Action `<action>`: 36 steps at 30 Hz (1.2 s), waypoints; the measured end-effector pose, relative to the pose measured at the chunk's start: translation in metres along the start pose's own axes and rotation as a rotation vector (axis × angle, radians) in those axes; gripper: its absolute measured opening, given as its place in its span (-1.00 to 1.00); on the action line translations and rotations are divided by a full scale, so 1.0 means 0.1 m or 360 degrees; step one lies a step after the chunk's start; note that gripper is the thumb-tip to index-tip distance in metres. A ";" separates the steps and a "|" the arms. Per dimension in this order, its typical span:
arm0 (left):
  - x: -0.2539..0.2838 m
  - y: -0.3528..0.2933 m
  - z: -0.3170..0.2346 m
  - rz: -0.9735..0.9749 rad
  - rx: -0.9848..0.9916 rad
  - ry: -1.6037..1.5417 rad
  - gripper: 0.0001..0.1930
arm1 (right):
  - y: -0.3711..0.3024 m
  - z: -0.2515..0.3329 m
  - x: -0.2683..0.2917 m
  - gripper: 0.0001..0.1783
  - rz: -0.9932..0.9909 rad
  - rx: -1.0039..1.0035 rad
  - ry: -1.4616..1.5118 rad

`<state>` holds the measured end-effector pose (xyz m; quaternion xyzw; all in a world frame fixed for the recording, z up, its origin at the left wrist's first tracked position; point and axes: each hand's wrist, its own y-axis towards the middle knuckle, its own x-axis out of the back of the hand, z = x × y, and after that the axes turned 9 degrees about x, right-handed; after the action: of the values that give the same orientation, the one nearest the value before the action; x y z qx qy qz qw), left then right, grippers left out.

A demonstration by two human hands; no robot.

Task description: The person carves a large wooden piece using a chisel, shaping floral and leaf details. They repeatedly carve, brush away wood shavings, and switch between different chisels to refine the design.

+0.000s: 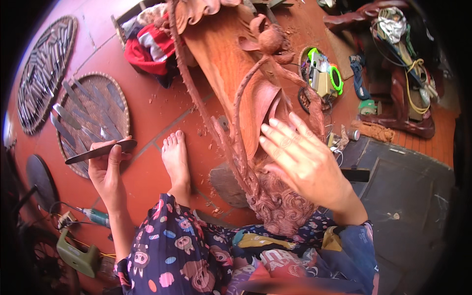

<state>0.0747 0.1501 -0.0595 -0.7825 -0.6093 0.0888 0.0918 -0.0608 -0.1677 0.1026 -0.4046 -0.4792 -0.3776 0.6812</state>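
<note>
A large reddish-brown wood carving (216,59) leans across the middle, its curly carved end near my lap. Carved branches (189,78) run along it, and a round carved fruit shape (270,40) stands out near its far part. My right hand (309,167) lies over the carving with its fingers stretched out, resting by a carved hollow and holding nothing. On the left, my left hand (108,169) pinches a dark flat file (83,156) between thumb and fingers. That file is held above a round woven tray (129,110) of similar flat tools, apart from the carving.
Another woven tray (74,30) at far left carries many slim tools. Red cloth (147,51) lies beyond my bare foot (175,155). A basket (303,73) with a bright green ring stands right of the carving. Dark carved furniture (413,123) is at far right; a green power tool (76,253) lies lower left.
</note>
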 end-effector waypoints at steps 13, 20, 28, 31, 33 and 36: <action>0.24 0.07 0.37 -0.0194 0.0182 0.0004 -0.82 | 0.35 -0.25 -0.18 -0.51 0.0272 0.0097 -0.0576; 0.23 0.01 0.46 -0.0184 0.0270 0.0053 -0.79 | 0.36 -0.34 -0.13 -0.64 0.0551 0.0455 -0.0192; 0.61 0.02 0.85 -0.0323 0.0318 0.0097 -0.78 | 0.31 -0.23 -0.05 -0.66 0.0541 0.0325 -0.0376; 0.65 0.02 0.92 -0.0354 0.0348 0.0103 -0.78 | 0.33 -0.22 -0.03 -0.68 0.0473 0.0251 -0.0311; 0.66 0.01 0.95 -0.0365 0.0359 0.0128 -0.77 | 0.37 -0.25 0.01 -0.70 0.0385 0.0173 -0.0349; 0.69 0.02 1.04 -0.0369 0.0388 0.0135 -0.76 | 0.39 -0.29 0.02 -0.71 0.0301 0.0135 -0.0435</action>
<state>0.0674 0.2200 -0.1624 -0.6932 -0.6758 0.1179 0.2212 -0.0148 -0.1792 0.0907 -0.4665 -0.5426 -0.2327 0.6586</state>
